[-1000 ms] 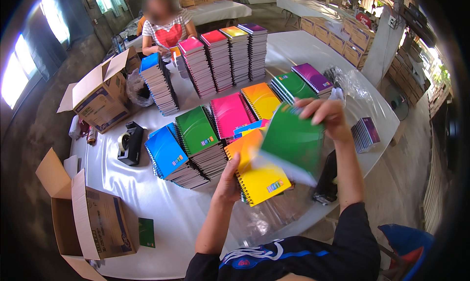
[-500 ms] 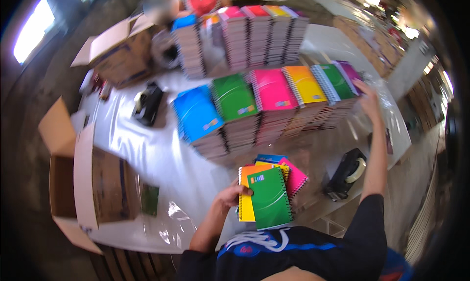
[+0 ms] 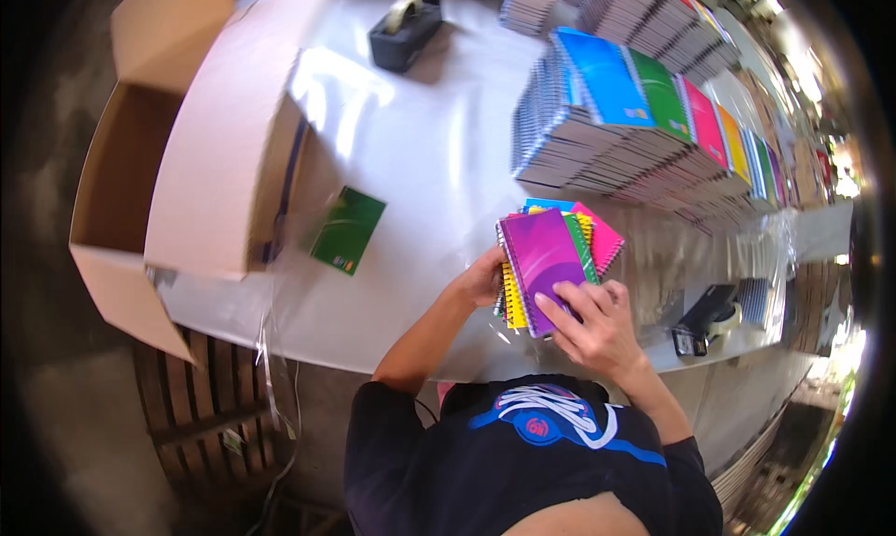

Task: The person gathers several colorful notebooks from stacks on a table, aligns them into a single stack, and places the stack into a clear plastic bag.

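Big pale table (image 3: 429,190) hogs most of the room, with a shiny top that's throwing serious glare toward the upper left. Slatted wooden rack-looking thing (image 3: 210,424) sits low by its near edge. Grey-brown floor (image 3: 728,410) over on the right, kinda drab, and super bright, blown-out light (image 3: 845,172) along the far right side.

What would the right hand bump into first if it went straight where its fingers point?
The purple notebook; the right hand appears to touch its cover, though exact depth is unclear. Beyond it, probably the left hand.
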Demonstrator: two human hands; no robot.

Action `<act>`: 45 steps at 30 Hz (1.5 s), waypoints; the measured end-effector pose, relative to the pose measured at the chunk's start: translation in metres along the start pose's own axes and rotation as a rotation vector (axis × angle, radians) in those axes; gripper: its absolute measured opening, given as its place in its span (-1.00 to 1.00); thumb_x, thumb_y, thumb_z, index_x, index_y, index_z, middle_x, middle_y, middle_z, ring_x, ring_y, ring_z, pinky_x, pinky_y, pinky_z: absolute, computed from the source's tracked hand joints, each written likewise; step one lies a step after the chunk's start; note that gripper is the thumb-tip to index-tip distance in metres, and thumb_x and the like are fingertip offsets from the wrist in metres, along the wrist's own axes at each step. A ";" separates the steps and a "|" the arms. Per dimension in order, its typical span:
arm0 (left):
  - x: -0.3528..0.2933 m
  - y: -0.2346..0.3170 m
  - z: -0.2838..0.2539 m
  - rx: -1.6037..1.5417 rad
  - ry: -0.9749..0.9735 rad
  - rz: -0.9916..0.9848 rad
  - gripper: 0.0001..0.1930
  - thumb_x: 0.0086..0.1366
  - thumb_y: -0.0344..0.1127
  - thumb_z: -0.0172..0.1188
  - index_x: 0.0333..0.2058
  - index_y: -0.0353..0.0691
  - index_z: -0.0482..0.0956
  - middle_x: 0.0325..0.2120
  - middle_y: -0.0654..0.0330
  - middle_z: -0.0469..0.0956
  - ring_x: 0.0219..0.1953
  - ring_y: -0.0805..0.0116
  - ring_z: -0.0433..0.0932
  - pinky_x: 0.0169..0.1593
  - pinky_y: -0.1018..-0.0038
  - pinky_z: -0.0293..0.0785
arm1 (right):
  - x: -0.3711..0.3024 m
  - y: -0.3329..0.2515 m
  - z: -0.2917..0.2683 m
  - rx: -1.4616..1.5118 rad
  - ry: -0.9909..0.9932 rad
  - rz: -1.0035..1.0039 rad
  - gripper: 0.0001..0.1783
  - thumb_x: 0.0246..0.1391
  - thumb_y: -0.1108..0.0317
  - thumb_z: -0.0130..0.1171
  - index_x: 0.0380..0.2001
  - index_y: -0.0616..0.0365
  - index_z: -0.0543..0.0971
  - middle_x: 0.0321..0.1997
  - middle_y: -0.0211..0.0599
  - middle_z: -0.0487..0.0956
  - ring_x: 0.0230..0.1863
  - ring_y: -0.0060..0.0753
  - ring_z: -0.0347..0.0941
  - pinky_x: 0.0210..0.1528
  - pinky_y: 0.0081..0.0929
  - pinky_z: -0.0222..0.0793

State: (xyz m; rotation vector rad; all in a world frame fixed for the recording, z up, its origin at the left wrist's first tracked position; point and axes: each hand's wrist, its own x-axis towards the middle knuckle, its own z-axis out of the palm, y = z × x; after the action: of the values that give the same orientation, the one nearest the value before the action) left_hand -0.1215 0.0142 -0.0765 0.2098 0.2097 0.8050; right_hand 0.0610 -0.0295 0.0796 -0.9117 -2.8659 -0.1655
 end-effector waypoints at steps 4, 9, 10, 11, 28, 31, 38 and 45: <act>-0.047 -0.002 0.005 -0.211 -0.111 0.219 -0.16 0.13 0.43 -0.16 0.12 -0.21 0.30 -0.01 0.04 0.46 -0.01 0.21 0.49 0.11 0.25 0.38 | 0.027 -0.034 -0.022 0.146 -0.103 0.087 -0.09 -0.45 -0.26 0.33 0.02 0.01 0.47 0.14 -0.31 0.33 0.09 -0.21 0.17 0.09 -0.12 -0.06; -0.086 -0.012 0.020 0.077 0.151 0.289 -0.37 0.19 0.01 0.09 0.09 -0.35 0.29 -0.04 -0.04 0.47 -0.06 0.19 0.53 0.04 0.26 0.46 | 0.024 -0.042 0.000 0.330 -0.128 -0.065 -0.05 -0.51 -0.12 0.43 0.10 -0.11 0.40 0.24 -0.17 0.24 0.21 -0.05 0.10 0.19 0.09 -0.11; -0.095 -0.011 0.016 -0.046 0.118 0.280 -0.44 0.14 -0.11 0.10 0.05 -0.35 0.33 -0.10 -0.02 0.50 -0.13 0.22 0.55 -0.01 0.29 0.49 | 0.025 -0.033 -0.006 0.329 -0.063 -0.152 -0.04 -0.53 -0.08 0.45 0.10 -0.16 0.38 0.27 -0.13 0.20 0.26 0.00 0.06 0.23 0.11 -0.15; -0.104 -0.010 0.011 -0.168 0.078 0.269 -0.49 0.09 -0.23 0.11 0.01 -0.35 0.37 -0.16 0.00 0.53 -0.19 0.25 0.58 -0.06 0.31 0.53 | 0.026 -0.023 -0.007 0.327 0.003 -0.235 -0.02 -0.56 -0.04 0.47 0.11 -0.21 0.36 0.29 -0.09 0.17 0.31 0.04 0.01 0.26 0.14 -0.18; -0.101 0.008 0.006 -0.117 -0.087 0.296 -0.42 -0.04 -0.26 0.15 0.02 -0.33 0.38 -0.15 -0.02 0.55 -0.21 0.16 0.59 -0.04 0.29 0.51 | 0.196 -0.119 -0.018 0.815 -0.251 -0.544 -0.48 -0.14 0.50 0.20 -0.01 0.08 0.44 -0.04 -0.17 0.49 -0.03 -0.13 0.45 -0.01 -0.34 0.36; -0.093 -0.009 0.008 -0.109 -0.048 0.235 -0.44 -0.04 -0.26 0.15 0.00 -0.33 0.39 -0.17 -0.01 0.56 -0.22 0.17 0.60 -0.05 0.29 0.52 | 0.212 -0.178 0.067 0.570 -0.292 -0.841 -0.38 -0.09 0.20 0.27 0.11 -0.09 0.38 0.15 -0.16 0.35 0.17 -0.13 0.28 0.14 -0.19 0.21; -0.066 -0.026 0.009 -0.022 0.029 0.069 -0.47 -0.03 -0.26 0.16 -0.03 -0.33 0.42 -0.21 0.01 0.58 -0.26 0.20 0.61 -0.07 0.31 0.53 | 0.197 -0.178 0.161 0.494 -0.499 -1.014 -0.58 -0.20 0.21 0.28 -0.17 -0.07 0.53 0.13 -0.34 0.38 0.13 -0.22 0.29 0.06 -0.18 0.32; -0.034 -0.055 0.012 0.088 0.121 -0.082 -0.50 -0.03 -0.26 0.17 -0.07 -0.34 0.44 -0.25 0.03 0.59 -0.30 0.23 0.62 -0.09 0.32 0.54 | 0.194 -0.068 -0.052 0.881 -0.075 -1.010 -0.54 -0.22 0.53 0.17 -0.13 0.03 0.55 -0.05 -0.22 0.50 -0.11 -0.28 0.48 -0.14 -0.41 0.47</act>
State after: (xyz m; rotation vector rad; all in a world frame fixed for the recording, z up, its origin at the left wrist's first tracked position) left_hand -0.1031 -0.0495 -0.0761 0.2340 0.3661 0.7287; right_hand -0.1311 0.0175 0.1567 0.6804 -2.6644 0.9518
